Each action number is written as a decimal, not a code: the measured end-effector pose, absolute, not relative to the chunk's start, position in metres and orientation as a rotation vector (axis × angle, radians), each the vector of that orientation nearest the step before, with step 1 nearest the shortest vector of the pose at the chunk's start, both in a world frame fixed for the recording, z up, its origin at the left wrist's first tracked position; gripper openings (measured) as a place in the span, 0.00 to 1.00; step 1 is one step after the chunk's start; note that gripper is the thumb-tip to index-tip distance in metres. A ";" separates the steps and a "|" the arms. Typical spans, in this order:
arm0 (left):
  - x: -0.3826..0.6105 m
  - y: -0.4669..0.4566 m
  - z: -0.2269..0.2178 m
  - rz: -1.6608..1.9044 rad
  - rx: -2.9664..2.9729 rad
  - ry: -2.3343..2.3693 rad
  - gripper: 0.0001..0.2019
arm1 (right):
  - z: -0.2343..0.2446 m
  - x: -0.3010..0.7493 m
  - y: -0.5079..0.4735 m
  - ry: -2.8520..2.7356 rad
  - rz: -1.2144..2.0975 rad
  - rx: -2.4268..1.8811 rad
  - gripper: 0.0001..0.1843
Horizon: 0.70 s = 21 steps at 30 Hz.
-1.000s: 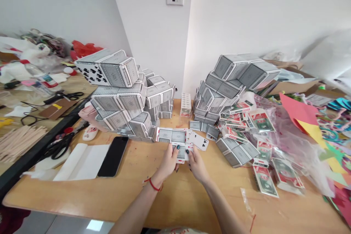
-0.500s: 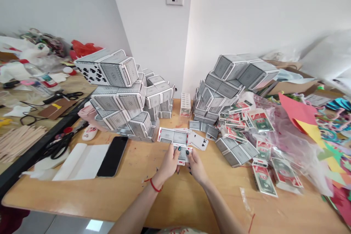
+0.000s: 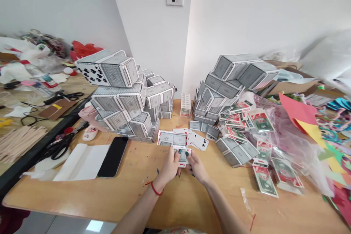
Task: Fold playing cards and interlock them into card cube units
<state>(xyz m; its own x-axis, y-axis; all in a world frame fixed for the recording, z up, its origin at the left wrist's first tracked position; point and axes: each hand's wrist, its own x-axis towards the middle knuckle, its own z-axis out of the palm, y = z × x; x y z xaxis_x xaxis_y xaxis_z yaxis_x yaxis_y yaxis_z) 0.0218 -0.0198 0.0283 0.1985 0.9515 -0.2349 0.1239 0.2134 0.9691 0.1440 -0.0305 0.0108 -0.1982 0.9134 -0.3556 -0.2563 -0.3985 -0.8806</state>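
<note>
- Playing cards (image 3: 182, 154) – a small joined piece, grey backs up with red edges showing – sit low over the wooden surface (image 3: 178, 197), near its middle, pinched between both hands.
- Left hand (image 3: 170, 166) is curled closed on the piece's left edge; its fingertips rest on top.
- Right hand (image 3: 197, 168) is closed on the right edge in the same way, thumb hidden underneath.
- Just beyond the fingers lies a flat strip of face-down cards (image 3: 172, 139), and beside that a face-up club card (image 3: 199, 141).
- Handling, as I judge it: light, thin and glossy, so slippery and easy to bend or crease – best taken by opposite edges with the fingertips, not pressed in the middle.
- Piles of card blocks stand on the left (image 3: 120, 95) and right (image 3: 230, 80); a dark phone (image 3: 113, 156) lies well to the left.
</note>
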 end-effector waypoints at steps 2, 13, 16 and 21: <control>0.022 -0.021 0.029 0.825 1.215 1.227 0.10 | 0.010 0.148 -0.031 -0.873 1.774 -1.144 0.22; 0.010 -0.010 0.021 0.759 1.185 1.188 0.15 | 0.012 0.157 -0.024 -1.206 1.623 -1.276 0.23; 0.011 -0.013 0.020 0.784 1.177 1.202 0.15 | 0.010 0.148 -0.027 -1.197 1.446 -1.316 0.22; 0.014 -0.017 0.022 0.824 1.190 1.182 0.14 | 0.010 0.143 -0.032 -1.152 1.382 -1.342 0.22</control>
